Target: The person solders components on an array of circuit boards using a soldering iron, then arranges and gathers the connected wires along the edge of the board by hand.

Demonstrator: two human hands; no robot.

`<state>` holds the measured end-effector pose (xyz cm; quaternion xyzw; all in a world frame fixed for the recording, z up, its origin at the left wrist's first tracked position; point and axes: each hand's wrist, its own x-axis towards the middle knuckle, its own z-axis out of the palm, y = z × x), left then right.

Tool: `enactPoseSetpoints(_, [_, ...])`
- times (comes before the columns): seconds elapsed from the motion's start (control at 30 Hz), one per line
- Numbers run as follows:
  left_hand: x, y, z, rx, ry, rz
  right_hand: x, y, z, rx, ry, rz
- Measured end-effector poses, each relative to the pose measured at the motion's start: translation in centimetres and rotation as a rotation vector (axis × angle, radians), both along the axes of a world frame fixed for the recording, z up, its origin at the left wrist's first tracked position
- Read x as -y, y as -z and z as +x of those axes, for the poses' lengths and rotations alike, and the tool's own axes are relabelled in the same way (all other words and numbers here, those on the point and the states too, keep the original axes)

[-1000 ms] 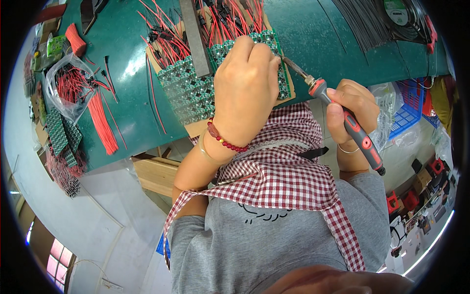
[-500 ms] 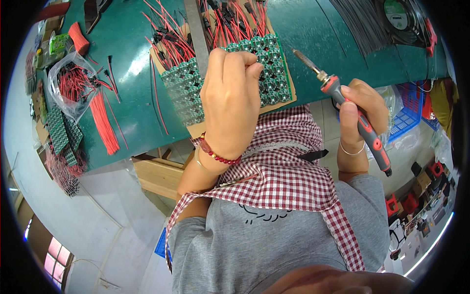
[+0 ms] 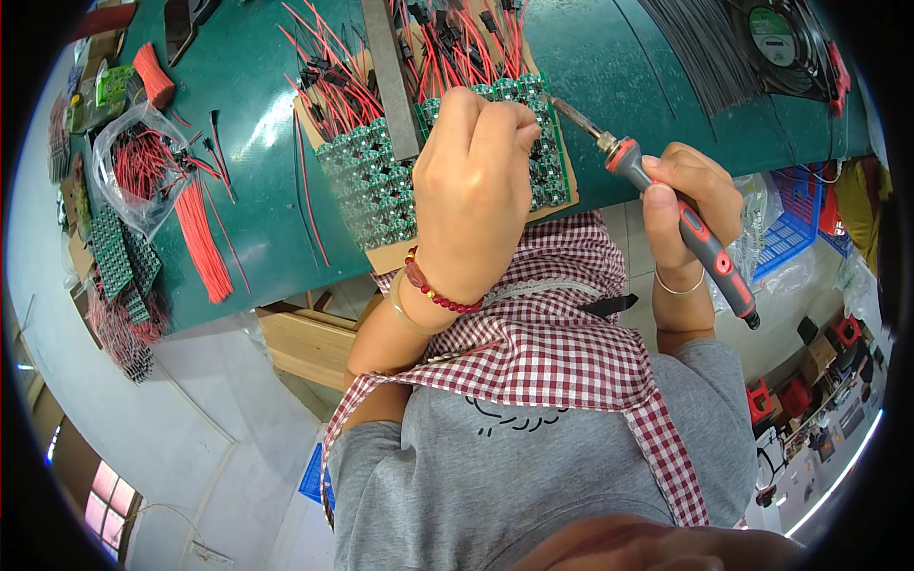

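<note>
My right hand (image 3: 693, 202) is closed round the grey and red handle of a soldering iron (image 3: 681, 214). The iron's metal tip points up and left, at the right edge of a panel of small green circuit boards (image 3: 367, 181). Over that panel hovers my left hand (image 3: 476, 181), its fingertips pinched together; what they hold, if anything, is hidden. The panel lies on a piece of cardboard (image 3: 392, 257) at the table's near edge. Red and black wires with black connectors (image 3: 452, 43) spread from its far side, and a flat metal bar (image 3: 388, 81) rests across them.
On the left of the green table (image 3: 252, 171) lie a bundle of red wires (image 3: 202, 243) and a plastic bag of wires (image 3: 143, 167). Black wires (image 3: 700, 52) and a solder spool (image 3: 773, 38) are at the far right. A blue crate (image 3: 792, 224) stands beyond my right hand.
My left hand has shifted right over the boards. My right hand has brought the soldering iron left, its tip now at the panel's edge.
</note>
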<state>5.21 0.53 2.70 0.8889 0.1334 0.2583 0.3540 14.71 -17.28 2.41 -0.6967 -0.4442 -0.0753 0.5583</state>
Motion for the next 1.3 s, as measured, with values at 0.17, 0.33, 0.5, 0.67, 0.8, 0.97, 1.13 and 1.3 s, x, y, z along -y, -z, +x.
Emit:
enactPoseSetpoints(0.17, [0.0,0.2,0.0,-0.009,0.03,0.032,0.0,0.1,-0.2,-0.014,0.005,-0.011])
enactPoseSetpoints(0.33, [0.0,0.2,0.1,-0.009,-0.001,0.021,0.0,0.0,-0.1,-0.015,0.003,-0.033])
enactPoseSetpoints(0.5, [0.1,-0.1,0.3,0.014,0.007,0.011,0.1,-0.1,0.0,0.034,0.009,-0.026])
enactPoseSetpoints(0.67, [-0.1,0.0,0.4,-0.023,0.017,0.027,0.1,-0.1,0.0,0.003,0.02,-0.029])
enactPoseSetpoints(0.8, [-0.1,0.0,0.6,-0.017,0.013,0.028,0.1,-0.1,-0.3,-0.003,0.024,-0.034])
enactPoseSetpoints(0.97, [0.2,0.4,0.6,-0.023,0.02,0.017,0.0,0.0,-0.9,0.045,0.045,-0.035])
enactPoseSetpoints(1.13, [-0.1,0.0,-0.1,0.005,0.006,0.023,1.1,-0.2,-1.2,0.033,0.075,0.01])
enactPoseSetpoints(1.3, [-0.1,0.0,-0.6,0.012,-0.016,-0.086,1.4,-0.3,-1.0,-0.006,0.096,0.041])
